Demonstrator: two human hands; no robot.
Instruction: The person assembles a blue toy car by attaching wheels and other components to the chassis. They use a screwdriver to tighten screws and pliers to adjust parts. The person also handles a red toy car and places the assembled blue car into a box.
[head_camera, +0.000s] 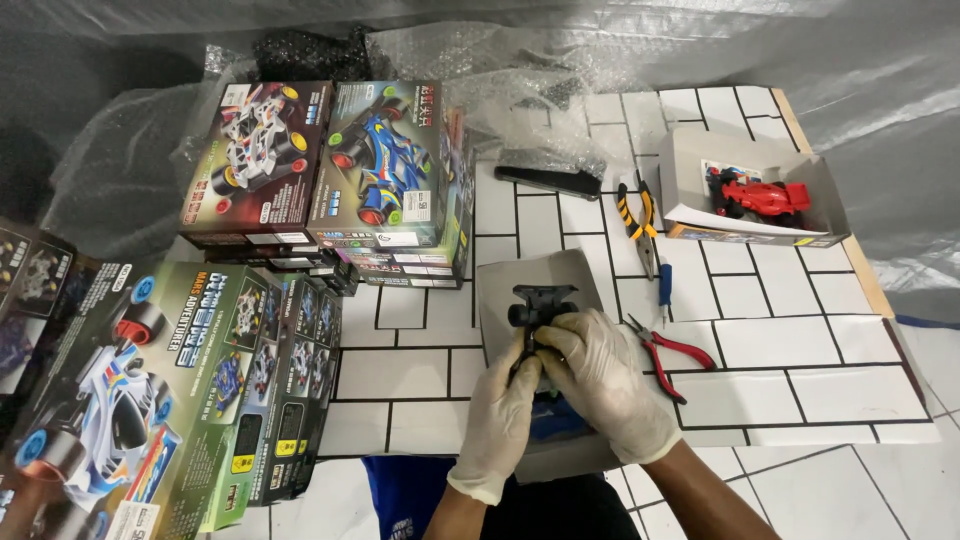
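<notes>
Two gloved hands, the left hand (503, 408) and the right hand (603, 378), closed around a black toy chassis (540, 312) above a grey tray (500, 285) on the table (790, 350). Right of that tray lay red cutters (668, 355), a blue screwdriver (664, 283) and yellow pliers (640, 220). Farther right, an open box (800, 235) held a red car (762, 196). Left of the tray stood stacked kit boxes (330, 170), all shut.
</notes>
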